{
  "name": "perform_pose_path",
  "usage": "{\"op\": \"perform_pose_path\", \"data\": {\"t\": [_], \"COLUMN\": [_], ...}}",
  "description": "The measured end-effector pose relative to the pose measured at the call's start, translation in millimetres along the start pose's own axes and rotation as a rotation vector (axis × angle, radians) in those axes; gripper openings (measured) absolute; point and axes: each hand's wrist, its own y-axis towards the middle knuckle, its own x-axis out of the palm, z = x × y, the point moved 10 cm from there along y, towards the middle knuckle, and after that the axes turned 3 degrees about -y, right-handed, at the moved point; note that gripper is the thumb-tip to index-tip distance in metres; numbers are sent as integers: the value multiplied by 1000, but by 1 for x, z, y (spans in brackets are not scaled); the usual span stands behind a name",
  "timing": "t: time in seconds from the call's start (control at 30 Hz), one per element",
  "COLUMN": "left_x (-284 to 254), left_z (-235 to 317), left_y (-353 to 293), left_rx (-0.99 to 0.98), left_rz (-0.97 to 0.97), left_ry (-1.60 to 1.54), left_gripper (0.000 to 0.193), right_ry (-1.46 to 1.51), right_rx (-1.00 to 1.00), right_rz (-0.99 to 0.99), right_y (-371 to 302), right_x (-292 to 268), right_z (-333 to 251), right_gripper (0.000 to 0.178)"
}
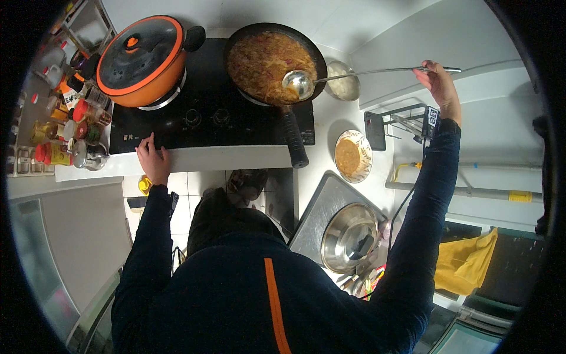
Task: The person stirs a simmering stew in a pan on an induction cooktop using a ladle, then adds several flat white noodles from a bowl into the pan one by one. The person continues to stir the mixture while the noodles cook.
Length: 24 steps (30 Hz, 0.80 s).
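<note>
My right hand [439, 85] grips the far end of a long metal ladle [377, 72]. The ladle's round bowl tilts over the right side of a black wok [319, 56], touching or just above a brown, stew-like food [268, 62] in it; which of the two I cannot tell. The wok stands on the right burner of a black cooktop [200, 97], its handle [292, 138] pointing toward me. My left hand [153, 162] lies empty on the counter's front edge [206, 158], fingers apart, by the cooktop's left corner.
An orange lidded pot [138, 82] occupies the left burner. Spice jars [88, 112] crowd the left. To the right are a metal bowl [344, 81], a patterned bowl [367, 150] of brown liquid, a wire rack [407, 121] and a steel basin [330, 236].
</note>
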Motion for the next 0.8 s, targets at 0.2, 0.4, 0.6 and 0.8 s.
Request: {"op": "perform_pose_path", "data": {"t": [0.2, 0.4, 0.6, 0.8], "left_x": [2, 5, 5, 5], "left_z": [-1, -5, -7, -7], "left_y": [0, -1, -1, -1], "left_rx": [-1, -10, -10, -18], "left_rz": [-26, -24, -7, -11], "left_ry": [-31, 23, 36, 33], "left_gripper": [55, 55, 55, 55], "right_ry": [89, 132, 145, 195], "right_rx": [16, 72, 65, 1], "right_rz": [58, 81, 53, 6], "right_y": [2, -6, -6, -5], "right_x": [-4, -1, 6, 40], "right_z": [30, 46, 46, 47], "right_gripper": [33, 34, 33, 33]}}
